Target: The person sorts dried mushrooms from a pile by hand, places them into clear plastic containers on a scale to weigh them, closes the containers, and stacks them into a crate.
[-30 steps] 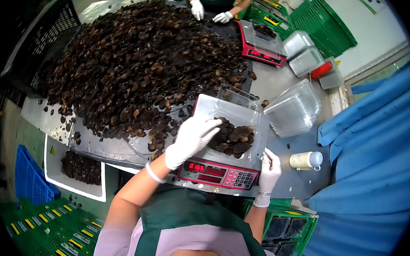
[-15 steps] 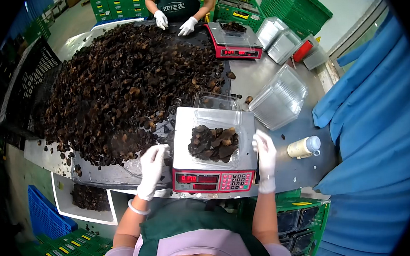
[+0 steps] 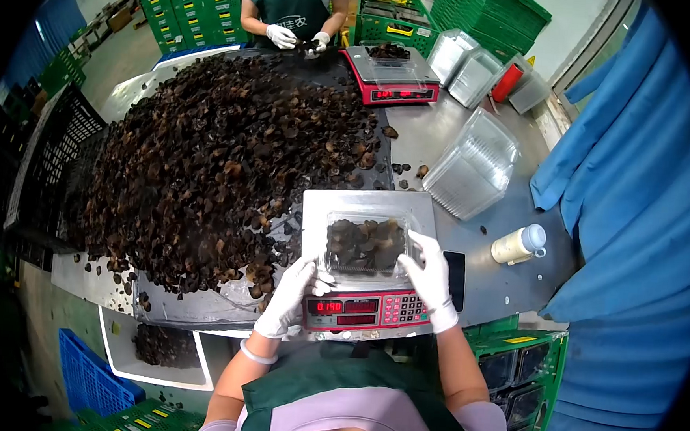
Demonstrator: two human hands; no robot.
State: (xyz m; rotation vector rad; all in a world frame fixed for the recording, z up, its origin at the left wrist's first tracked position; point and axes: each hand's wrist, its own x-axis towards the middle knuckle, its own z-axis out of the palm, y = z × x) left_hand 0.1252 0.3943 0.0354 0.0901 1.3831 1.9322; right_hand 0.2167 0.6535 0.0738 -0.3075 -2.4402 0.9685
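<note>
A clear plastic box (image 3: 365,248) of dark fungus pieces lies on the plate of a red scale (image 3: 367,310), its lid now folded down over the pieces. The red display reads 0.140. My left hand (image 3: 291,293), in a white glove, is at the box's lower left corner, fingers curled and partly apart. My right hand (image 3: 430,277), also gloved, has its thumb and fingers on the box's right edge. A large heap of the same dark pieces (image 3: 214,160) spreads to the left of the scale.
Across the table a co-worker's gloved hands (image 3: 296,40) are near a second red scale (image 3: 393,75). Stacked clear boxes (image 3: 473,164), a bottle (image 3: 518,244) and a dark phone-like slab (image 3: 453,279) are on the right. A white bin (image 3: 201,365) stands below the table's left front edge.
The lid has come down over the box. Both my hands have moved in to the box's sides. The display went from 0.170 to 0.140. The co-worker's hands have drawn together.
</note>
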